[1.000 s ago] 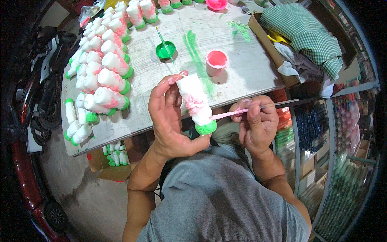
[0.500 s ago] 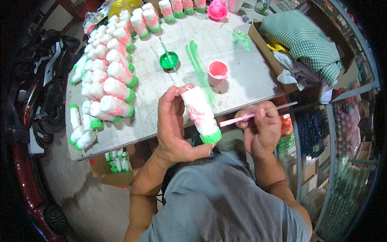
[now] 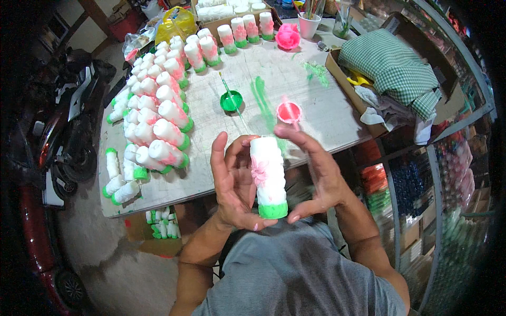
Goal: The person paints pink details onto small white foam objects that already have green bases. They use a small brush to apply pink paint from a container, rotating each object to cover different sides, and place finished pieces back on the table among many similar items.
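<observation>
Between my hands a white pillar candle (image 3: 270,176) with a pink flower relief and a green base stands upright, held by my left hand (image 3: 232,184), whose fingers curl behind it and thumb reaches beneath. My right hand (image 3: 316,174) is open beside its right side, thumb and index spread toward top and base. Just beyond is a cup of pink paint (image 3: 288,114) with a blurred pink-tipped stick in or over it. Farther left a thin brush (image 3: 224,79) lies across a green paint dish (image 3: 230,102).
Many pink-and-green candles (image 3: 168,118) crowd the table's (image 3: 327,126) left side, with more along the back near a pink flower-shaped object (image 3: 288,36) and brush cups (image 3: 309,25). A box of cloths (image 3: 387,73) sits right. Below are a carton (image 3: 147,237) and shelving (image 3: 406,184). A motorcycle (image 3: 66,147) stands left.
My right hand has released the pink brush, which has moved up to the pink cup, and opened beside the candle. The candle has turned more upright and sits lower in view.
</observation>
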Action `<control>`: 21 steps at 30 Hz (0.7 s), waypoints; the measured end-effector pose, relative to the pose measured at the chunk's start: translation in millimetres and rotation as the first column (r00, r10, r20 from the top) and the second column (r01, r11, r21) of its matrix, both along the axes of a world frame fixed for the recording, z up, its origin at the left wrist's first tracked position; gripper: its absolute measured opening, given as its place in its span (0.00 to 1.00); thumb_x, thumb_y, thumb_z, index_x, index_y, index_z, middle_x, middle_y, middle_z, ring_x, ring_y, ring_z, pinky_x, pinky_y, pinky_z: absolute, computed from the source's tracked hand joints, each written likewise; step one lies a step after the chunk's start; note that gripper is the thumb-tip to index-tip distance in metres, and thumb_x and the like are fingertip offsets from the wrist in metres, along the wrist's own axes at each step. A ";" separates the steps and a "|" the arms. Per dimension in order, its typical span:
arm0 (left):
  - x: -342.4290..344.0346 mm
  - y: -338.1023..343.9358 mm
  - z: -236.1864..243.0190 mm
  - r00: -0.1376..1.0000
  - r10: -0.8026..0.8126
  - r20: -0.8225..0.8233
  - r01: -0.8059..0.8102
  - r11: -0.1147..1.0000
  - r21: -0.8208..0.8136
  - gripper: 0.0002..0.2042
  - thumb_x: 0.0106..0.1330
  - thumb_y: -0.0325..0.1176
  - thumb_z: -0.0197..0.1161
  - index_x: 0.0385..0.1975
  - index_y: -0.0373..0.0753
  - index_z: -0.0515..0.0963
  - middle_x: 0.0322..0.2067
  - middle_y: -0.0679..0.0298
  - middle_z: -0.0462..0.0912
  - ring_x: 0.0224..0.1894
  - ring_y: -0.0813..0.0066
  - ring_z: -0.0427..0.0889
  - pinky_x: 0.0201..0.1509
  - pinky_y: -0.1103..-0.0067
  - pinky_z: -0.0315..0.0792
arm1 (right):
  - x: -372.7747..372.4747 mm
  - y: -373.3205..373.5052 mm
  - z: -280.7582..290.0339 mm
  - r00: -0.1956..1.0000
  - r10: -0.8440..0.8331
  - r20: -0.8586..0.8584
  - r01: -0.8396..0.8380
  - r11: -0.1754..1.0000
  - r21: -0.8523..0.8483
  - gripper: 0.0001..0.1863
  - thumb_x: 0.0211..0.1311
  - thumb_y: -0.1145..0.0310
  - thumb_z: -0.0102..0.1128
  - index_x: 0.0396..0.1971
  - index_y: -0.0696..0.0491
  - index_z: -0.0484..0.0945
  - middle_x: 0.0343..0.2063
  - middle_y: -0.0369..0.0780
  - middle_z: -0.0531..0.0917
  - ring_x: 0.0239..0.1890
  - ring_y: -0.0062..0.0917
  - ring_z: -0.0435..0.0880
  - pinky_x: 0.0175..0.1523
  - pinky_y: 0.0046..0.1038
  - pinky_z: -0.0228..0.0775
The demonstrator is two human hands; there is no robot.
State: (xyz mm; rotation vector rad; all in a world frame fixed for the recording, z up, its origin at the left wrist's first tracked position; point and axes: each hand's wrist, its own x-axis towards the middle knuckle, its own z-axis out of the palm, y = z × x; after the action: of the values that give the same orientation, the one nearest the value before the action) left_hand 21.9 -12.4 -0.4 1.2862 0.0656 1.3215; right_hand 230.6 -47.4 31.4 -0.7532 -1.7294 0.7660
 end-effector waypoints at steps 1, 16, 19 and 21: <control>-0.1 0.7 -1.1 1.000 -0.001 -0.007 0.001 1.000 0.015 0.73 0.34 0.33 0.89 0.79 0.45 0.35 0.71 0.50 0.55 0.72 0.55 0.62 0.74 0.62 0.61 | -3.2 5.6 -10.1 0.999 0.039 -0.010 -0.039 0.999 -0.010 0.67 0.29 0.51 0.90 0.72 0.59 0.61 0.69 0.50 0.70 0.72 0.41 0.69 0.75 0.41 0.56; -27.3 18.7 15.0 0.780 0.370 -0.505 -0.065 0.851 0.522 0.69 0.36 0.32 0.85 0.78 0.37 0.40 0.66 0.43 0.68 0.66 0.51 0.72 0.70 0.62 0.65 | 7.1 10.6 10.4 0.904 -0.060 0.422 -0.003 0.989 0.147 0.58 0.37 0.56 0.81 0.71 0.59 0.61 0.65 0.53 0.72 0.68 0.50 0.70 0.74 0.47 0.58; -31.5 14.6 13.3 0.751 0.384 -0.538 -0.063 0.852 0.520 0.67 0.36 0.32 0.85 0.78 0.36 0.43 0.65 0.42 0.70 0.64 0.51 0.74 0.66 0.63 0.69 | 10.5 10.1 16.5 0.907 -0.026 0.419 -0.034 0.990 0.136 0.56 0.42 0.54 0.80 0.71 0.59 0.61 0.63 0.52 0.73 0.63 0.49 0.73 0.70 0.46 0.62; -29.3 16.2 6.1 0.793 0.393 -0.466 -0.128 0.855 0.503 0.67 0.35 0.33 0.85 0.78 0.35 0.44 0.63 0.44 0.72 0.62 0.53 0.76 0.63 0.63 0.72 | 14.9 7.7 28.2 0.925 -0.054 0.376 0.008 0.992 0.124 0.48 0.50 0.54 0.77 0.68 0.58 0.66 0.59 0.51 0.76 0.58 0.46 0.77 0.65 0.43 0.67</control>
State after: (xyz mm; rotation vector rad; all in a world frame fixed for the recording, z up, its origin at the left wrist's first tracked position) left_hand -7.4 3.9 5.6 2.1095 0.3872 1.1873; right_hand 245.5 -39.7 59.7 -0.8856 -2.0848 0.5087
